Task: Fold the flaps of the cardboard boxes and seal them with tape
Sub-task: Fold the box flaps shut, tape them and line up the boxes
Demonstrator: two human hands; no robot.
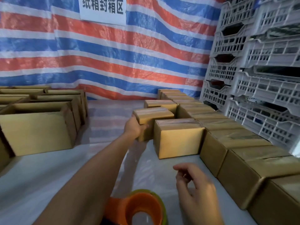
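The left hand point(135, 129) grips the near corner of a taped box point(154, 115), fingers curled round its side. Just right of that box sits a row of sealed boxes point(235, 140). Well left of it, open boxes point(37, 127) stand on the white-covered bench point(48, 176). Nearer the person than the taped box, the right hand point(196, 190) hovers with fingers loosely bent, holding nothing, beside an orange tape dispenser point(142, 207). Behind the taped box hangs a striped tarp point(113, 54).

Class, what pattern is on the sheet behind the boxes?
The woven plastic sheet has red, blue, white stripes; head view.
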